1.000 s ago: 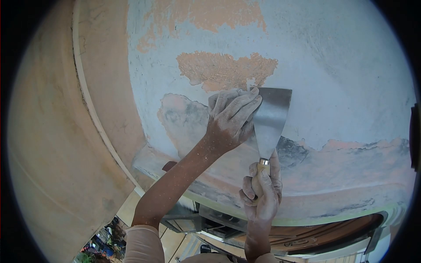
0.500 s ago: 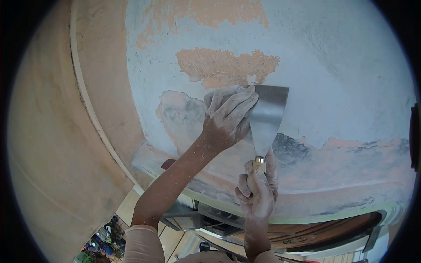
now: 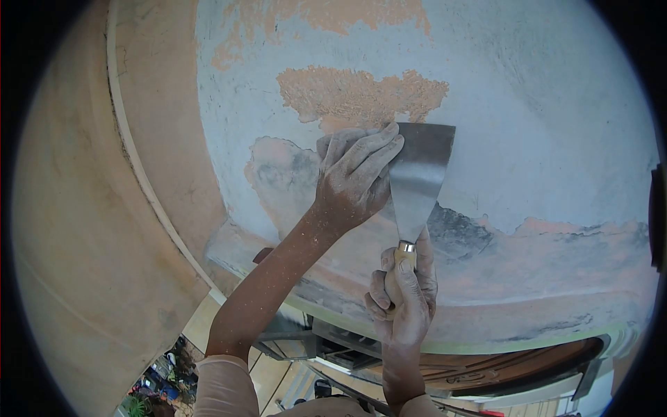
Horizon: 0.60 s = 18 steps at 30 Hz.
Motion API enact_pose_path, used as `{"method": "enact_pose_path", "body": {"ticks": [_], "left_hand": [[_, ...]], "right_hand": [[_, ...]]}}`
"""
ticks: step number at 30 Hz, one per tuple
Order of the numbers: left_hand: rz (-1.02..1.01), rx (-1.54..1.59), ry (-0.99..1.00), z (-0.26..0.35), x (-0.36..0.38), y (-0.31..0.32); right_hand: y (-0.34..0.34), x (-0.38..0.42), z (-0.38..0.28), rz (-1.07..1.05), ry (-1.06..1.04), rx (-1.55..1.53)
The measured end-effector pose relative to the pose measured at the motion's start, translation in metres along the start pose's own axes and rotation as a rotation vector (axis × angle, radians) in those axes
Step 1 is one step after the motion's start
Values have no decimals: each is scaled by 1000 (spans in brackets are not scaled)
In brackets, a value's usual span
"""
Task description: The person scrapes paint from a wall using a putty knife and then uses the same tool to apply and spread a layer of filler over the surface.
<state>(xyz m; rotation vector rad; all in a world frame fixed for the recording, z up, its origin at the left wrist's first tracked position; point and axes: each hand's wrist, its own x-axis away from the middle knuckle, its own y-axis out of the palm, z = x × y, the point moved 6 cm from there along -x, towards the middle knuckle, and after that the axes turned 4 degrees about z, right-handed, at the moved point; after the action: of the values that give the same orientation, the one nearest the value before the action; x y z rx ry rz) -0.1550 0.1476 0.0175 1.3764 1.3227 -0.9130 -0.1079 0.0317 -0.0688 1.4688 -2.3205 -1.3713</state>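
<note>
A wide metal scraper (image 3: 422, 167) with a pale handle lies against the painted wall (image 3: 500, 153), its blade edge at the bottom of a rough peach patch (image 3: 361, 94). My right hand (image 3: 406, 288) is wrapped round the handle. Dusted with white powder, my left hand (image 3: 354, 170) has its fingers stretched out, the tips touching the left side of the blade near its top corner. Grey, worn areas of wall show left of my left hand and right of the blade.
A raised pale strip (image 3: 146, 177) curves down the wall at the left. Below are a dark wooden arched panel (image 3: 500, 368), a grey metal frame (image 3: 340, 344), and plants (image 3: 135, 405) with clutter at the bottom left.
Both hands and the scraper have moved slightly up and left in the view. The blade edge now sits closer to the peach patch, over its lower border.
</note>
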Motion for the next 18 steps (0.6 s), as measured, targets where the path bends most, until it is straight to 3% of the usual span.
{"method": "enact_pose_path", "body": {"ticks": [3, 7, 10, 14, 18], "left_hand": [[-116, -39, -35, 10, 7, 0], [26, 16, -1, -2, 0, 2], [-96, -18, -64, 9, 7, -1], [56, 50, -45, -6, -3, 5], [-33, -13, -50, 5, -2, -1]], "right_hand": [[-9, 5, 0, -30, -1, 12], [2, -2, 1, -29, -25, 0], [-6, 6, -1, -14, -3, -14], [8, -7, -1, -31, -41, 3], [-4, 1, -3, -35, -27, -10]]}}
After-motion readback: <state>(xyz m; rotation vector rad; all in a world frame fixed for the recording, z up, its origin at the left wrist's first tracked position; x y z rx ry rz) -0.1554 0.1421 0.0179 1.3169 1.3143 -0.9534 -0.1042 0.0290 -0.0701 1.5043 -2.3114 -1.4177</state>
